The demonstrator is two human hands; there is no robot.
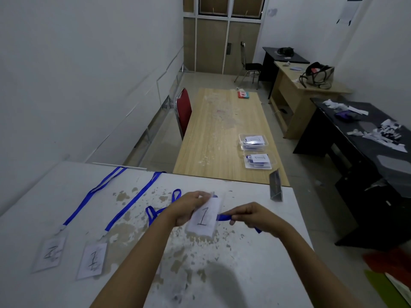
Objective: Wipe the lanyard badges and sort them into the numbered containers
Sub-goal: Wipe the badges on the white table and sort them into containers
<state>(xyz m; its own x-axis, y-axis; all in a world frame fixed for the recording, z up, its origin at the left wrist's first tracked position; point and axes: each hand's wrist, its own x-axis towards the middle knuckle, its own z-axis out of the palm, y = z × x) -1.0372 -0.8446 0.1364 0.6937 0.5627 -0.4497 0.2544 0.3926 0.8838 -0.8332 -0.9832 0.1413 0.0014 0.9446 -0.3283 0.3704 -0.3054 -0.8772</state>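
Both hands hold 1 badge above the white desk [255, 274], left hand [189, 208] gripping the badge marked 1 [203, 216], right hand [251, 215] apparently pinching its blue strap [223, 217], which could snag before container 1 [259, 161].

On the near surface [255, 274], two badges lie at the left: badge 2 [50, 254] leftmost, badge 1 [93, 260] just right of it, their lanyards running back. The left hand [186, 207] and right hand [253, 215] hold a third badge [203, 215] above the middle. On the farther surface [211, 138] behind, container 1 [259, 161] stands before container 2 [253, 141], at its right side.
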